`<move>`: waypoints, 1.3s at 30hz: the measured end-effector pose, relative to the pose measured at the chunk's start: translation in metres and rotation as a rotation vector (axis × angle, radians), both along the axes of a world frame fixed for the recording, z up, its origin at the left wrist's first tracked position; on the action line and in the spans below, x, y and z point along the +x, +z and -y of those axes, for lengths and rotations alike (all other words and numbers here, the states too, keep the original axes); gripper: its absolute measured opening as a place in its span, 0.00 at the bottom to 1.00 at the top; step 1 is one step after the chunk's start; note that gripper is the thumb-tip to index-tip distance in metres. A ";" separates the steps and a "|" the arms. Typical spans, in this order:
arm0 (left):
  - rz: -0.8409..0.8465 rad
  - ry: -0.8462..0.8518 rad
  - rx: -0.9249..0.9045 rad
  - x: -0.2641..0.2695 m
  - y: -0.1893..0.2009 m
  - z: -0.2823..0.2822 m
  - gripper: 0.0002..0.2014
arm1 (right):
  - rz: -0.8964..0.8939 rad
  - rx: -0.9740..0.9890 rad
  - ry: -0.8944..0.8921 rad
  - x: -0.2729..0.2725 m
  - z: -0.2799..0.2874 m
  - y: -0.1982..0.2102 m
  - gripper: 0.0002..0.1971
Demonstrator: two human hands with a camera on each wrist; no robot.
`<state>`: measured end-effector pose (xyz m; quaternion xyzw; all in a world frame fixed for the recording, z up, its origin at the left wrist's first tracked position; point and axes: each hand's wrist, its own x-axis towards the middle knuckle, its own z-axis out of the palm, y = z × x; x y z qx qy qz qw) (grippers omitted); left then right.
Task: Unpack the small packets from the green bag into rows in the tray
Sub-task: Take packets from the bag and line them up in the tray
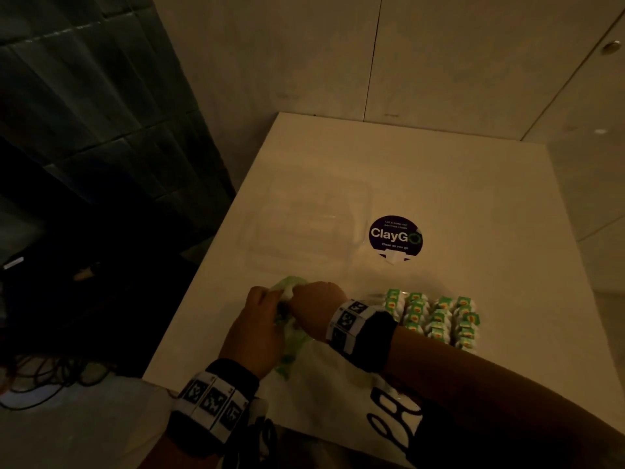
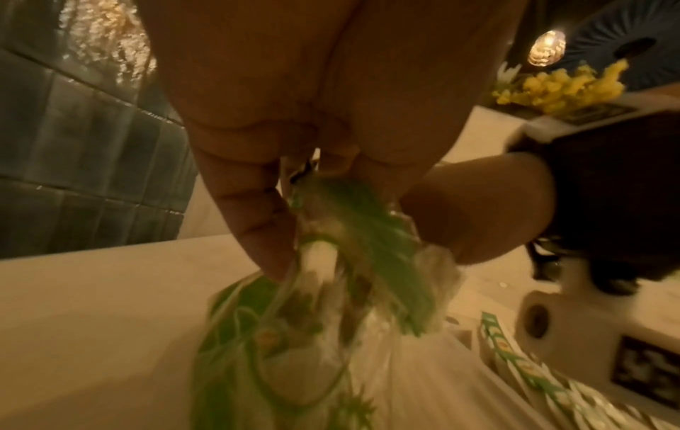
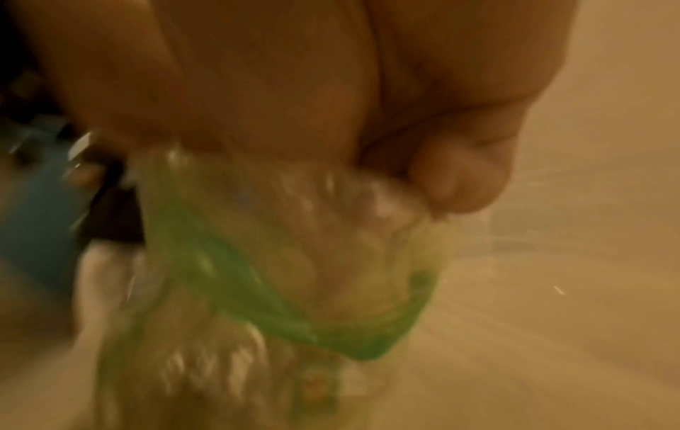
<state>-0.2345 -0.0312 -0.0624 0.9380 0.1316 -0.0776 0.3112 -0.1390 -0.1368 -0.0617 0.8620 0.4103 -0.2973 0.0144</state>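
Hands meet at the crumpled top of the green bag (image 1: pixel 291 330): left hand (image 1: pixel 252 333) and right hand (image 1: pixel 316 308) both have fingers curled tight round the plastic, pinching it between them above the white table (image 1: pixel 439 198). Packets (image 1: pixel 436 318) stand in rows just right of the right wrist, inside a tray whose clear walls barely show. Beyond the grip sits a round dark sticker (image 1: pixel 395 236).
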 end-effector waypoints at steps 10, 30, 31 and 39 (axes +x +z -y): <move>0.026 0.034 -0.219 -0.001 -0.007 -0.003 0.25 | -0.404 0.385 -0.374 0.014 0.052 0.018 0.16; -0.010 0.039 -0.275 0.002 -0.010 0.016 0.27 | -0.268 0.506 -0.583 0.060 0.149 0.041 0.09; -0.013 0.043 -0.283 0.003 -0.010 0.017 0.27 | -0.207 0.449 -0.521 0.059 0.148 0.038 0.09; -0.002 0.050 -0.249 0.001 -0.010 0.019 0.27 | -0.059 0.106 -0.239 0.046 0.126 0.003 0.10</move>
